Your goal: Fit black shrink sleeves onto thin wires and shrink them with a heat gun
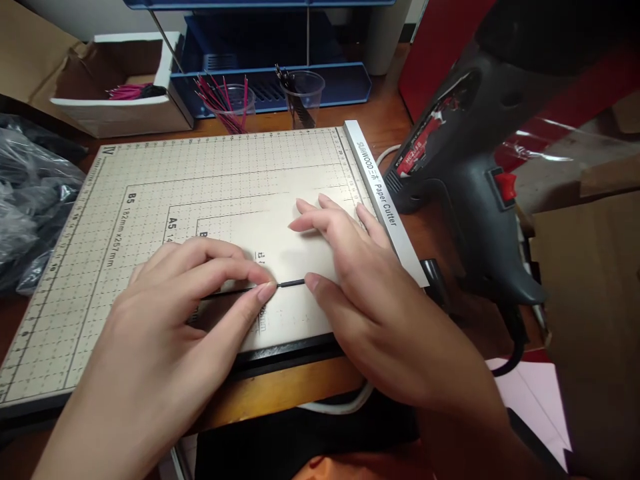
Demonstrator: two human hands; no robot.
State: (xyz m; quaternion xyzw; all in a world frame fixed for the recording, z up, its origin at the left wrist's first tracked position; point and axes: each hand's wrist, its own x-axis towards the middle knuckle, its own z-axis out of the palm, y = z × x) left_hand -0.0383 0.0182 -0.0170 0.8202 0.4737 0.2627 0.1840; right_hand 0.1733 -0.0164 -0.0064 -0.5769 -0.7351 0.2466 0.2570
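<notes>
A thin black wire lies on the beige paper cutter board. My left hand pinches the wire between thumb and fingers, pressing it onto the board. My right hand rests flat on the board with its fingers stretched out; its thumb tip touches the wire's right end. Most of the wire is hidden under my left fingers.
A black heat gun with a red switch stands right of the cutter. Two clear cups, one with red wires and one with black pieces, stand behind the board. A white box sits back left, black plastic bags at left.
</notes>
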